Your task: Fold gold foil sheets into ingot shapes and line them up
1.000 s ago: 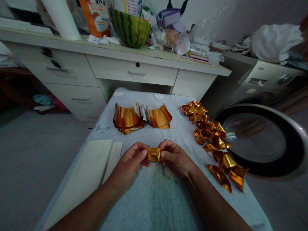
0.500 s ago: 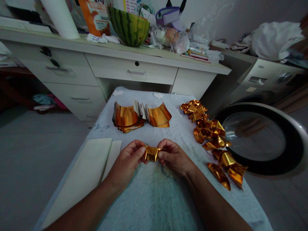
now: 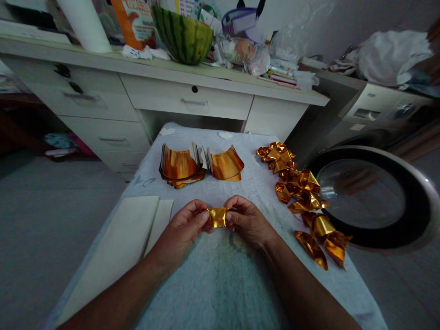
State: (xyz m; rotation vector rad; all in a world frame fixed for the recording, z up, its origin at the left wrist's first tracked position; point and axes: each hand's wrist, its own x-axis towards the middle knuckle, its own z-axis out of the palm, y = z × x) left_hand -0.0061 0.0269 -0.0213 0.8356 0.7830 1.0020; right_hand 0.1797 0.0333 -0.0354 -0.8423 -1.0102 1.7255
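Observation:
Between my two hands is a small folded piece of gold foil paper [image 3: 217,217], held just above the cloth-covered table [image 3: 220,284]. My left hand [image 3: 189,222] pinches its left end between thumb and fingers. The right end is pinched by my right hand [image 3: 246,221]. Beyond my hands lie two curved stacks of gold foil sheets, the left stack [image 3: 178,164] and the right stack [image 3: 227,164], with pale backs showing where they meet. Folded gold foil pieces [image 3: 299,181] form a loose row along the table's right side.
White folded sheets [image 3: 113,243] lie at the table's left, beside my left forearm. Behind stands a white drawer desk [image 3: 192,98] bearing a cut watermelon [image 3: 184,36], a paper roll [image 3: 85,27] and clutter. A washing machine's round open door [image 3: 367,197] borders the table's right edge.
The foil piece has tilted slightly in my fingers, and its front face now looks flatter and brighter. Both hands keep their pinch in nearly the same place. The view has shifted a little.

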